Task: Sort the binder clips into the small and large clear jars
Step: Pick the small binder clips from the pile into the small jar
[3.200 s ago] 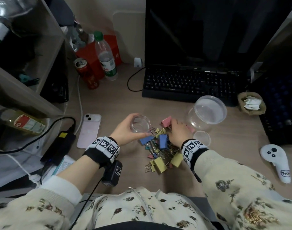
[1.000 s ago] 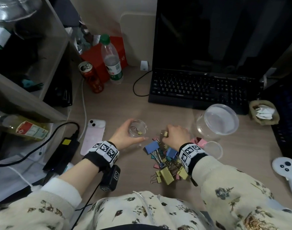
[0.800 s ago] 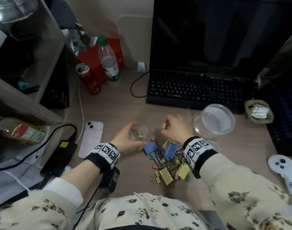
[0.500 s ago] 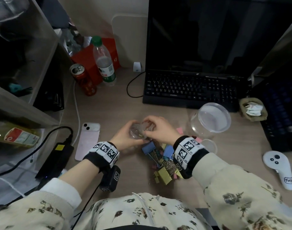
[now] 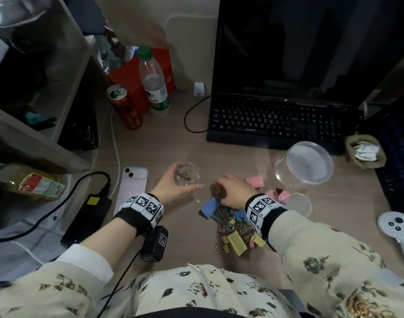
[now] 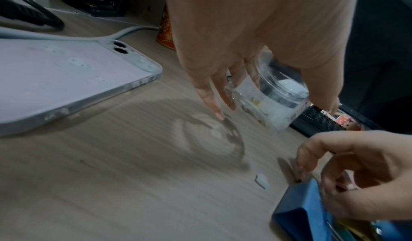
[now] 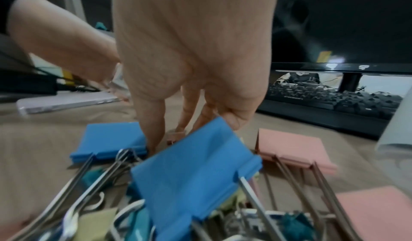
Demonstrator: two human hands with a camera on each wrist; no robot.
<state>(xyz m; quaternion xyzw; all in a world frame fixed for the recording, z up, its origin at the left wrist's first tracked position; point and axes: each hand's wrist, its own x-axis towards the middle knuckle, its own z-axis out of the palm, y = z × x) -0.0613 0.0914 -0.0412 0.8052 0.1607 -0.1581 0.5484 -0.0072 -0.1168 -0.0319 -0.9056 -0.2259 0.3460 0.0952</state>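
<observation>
"SP" logo on the black monitor [image 7: 361,66] bezel; other print illegible.

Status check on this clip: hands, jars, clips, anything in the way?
Left hand holds small jar, few clips inside. Right hand reaching into clip pile, grip unclear. Large jar empty. Nothing blocking.

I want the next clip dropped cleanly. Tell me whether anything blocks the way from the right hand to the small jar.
Nothing visible does. The right hand is at the clip pile; bare desk separates it from the small jar, open-topped in the left hand.
</observation>
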